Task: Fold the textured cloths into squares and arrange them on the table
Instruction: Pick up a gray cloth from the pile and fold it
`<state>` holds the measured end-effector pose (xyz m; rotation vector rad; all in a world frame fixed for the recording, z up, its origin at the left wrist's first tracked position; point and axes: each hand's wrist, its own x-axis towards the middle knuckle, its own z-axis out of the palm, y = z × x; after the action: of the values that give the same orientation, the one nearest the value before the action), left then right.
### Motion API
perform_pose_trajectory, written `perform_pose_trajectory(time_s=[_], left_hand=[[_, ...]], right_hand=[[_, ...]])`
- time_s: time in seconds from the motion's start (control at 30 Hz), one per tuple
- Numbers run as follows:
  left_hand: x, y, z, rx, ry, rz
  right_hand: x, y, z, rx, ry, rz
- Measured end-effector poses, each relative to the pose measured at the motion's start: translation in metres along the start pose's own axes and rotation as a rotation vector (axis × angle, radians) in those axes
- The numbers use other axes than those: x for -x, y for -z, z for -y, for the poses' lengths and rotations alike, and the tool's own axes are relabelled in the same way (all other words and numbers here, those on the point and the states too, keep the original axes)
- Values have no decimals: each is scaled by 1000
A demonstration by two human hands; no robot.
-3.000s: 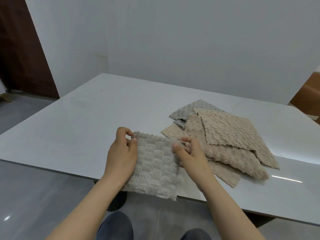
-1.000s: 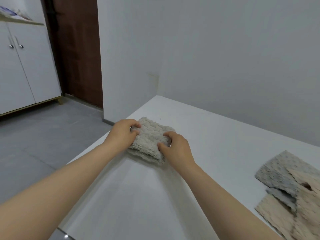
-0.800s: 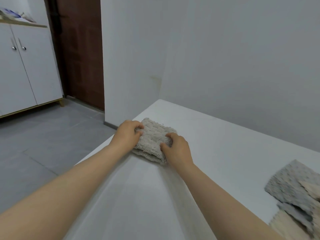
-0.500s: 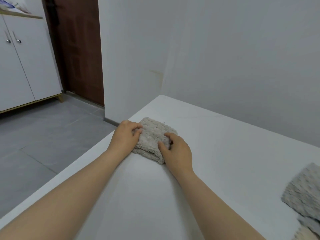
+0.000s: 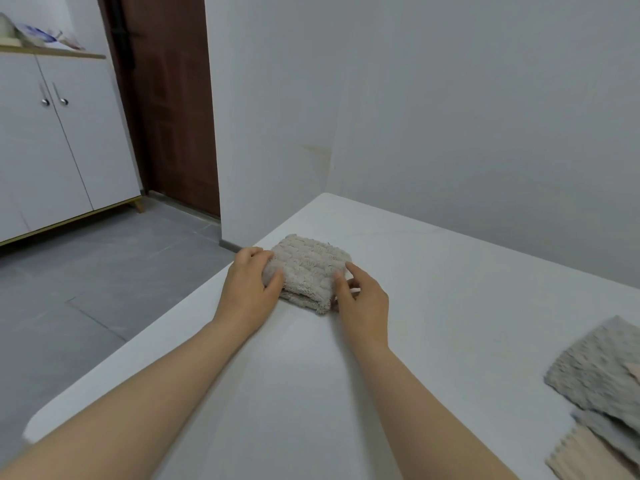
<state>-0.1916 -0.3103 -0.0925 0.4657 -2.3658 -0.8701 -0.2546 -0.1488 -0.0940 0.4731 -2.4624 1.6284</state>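
Note:
A folded beige-grey textured cloth [image 5: 310, 270] lies as a thick square near the far left corner of the white table [image 5: 433, 306]. My left hand [image 5: 249, 289] grips its left edge, thumb on top and fingers curled round the far side. On the cloth's right edge rests my right hand [image 5: 363, 299]; its thumb and forefinger touch the fabric loosely. At the right edge of the view lies a pile of unfolded cloths, a grey one [image 5: 595, 372] over a beige one [image 5: 581, 455].
The table's left edge runs just beside my left hand, with grey floor tiles [image 5: 86, 289] below. A white wall stands behind the table. A brown door [image 5: 173, 98] and a white cabinet [image 5: 52, 140] are at the far left.
I carried the folded cloth from the pile to the table's far left corner and set it down. In the last half second my right hand slid off its top to the right edge.

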Motion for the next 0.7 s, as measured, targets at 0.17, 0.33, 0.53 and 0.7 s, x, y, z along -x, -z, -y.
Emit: perform_pose_trajectory(time_s=[0.17, 0.33, 0.53, 0.7], left_hand=[[34, 15, -12, -90, -67, 14], [71, 31, -33, -143, -154, 52], [112, 45, -95, -162, -296, 201], [149, 43, -152, -122, -391, 252]], right_hand=[[34, 22, -1, 23, -8, 40], [73, 75, -2, 212, 116, 166], [97, 158, 12, 498, 203, 277], [126, 225, 18, 663, 225, 297]])
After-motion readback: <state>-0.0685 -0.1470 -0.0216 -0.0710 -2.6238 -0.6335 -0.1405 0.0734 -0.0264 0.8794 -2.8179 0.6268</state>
